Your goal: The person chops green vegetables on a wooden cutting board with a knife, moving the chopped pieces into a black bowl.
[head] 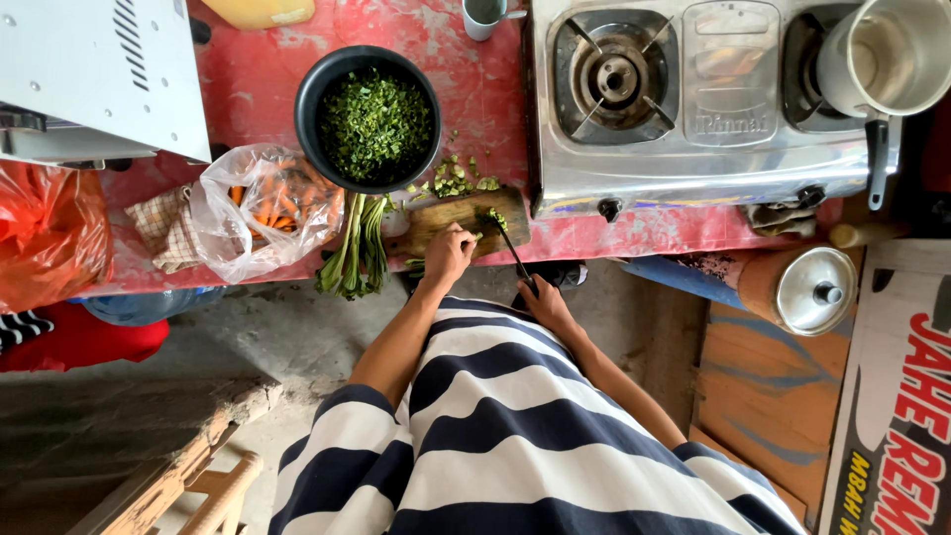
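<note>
two hands work at the red bench (pixel 475 89) edge: on the wooden cutting board (pixel 466 216) the left hand (pixel 448 256) presses greens (pixel 492 218) flat, fingers curled, while the right hand (pixel 543 302) grips the knife (pixel 512 253), blade angled up-left toward them.

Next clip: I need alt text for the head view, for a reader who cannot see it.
Seen from above, a person in a striped top cuts greens on a wooden cutting board, left hand pressing the greens, right hand holding a knife. A black bowl of chopped greens, a green stalk bunch, bagged carrots and a gas stove sit on the red table.
</note>
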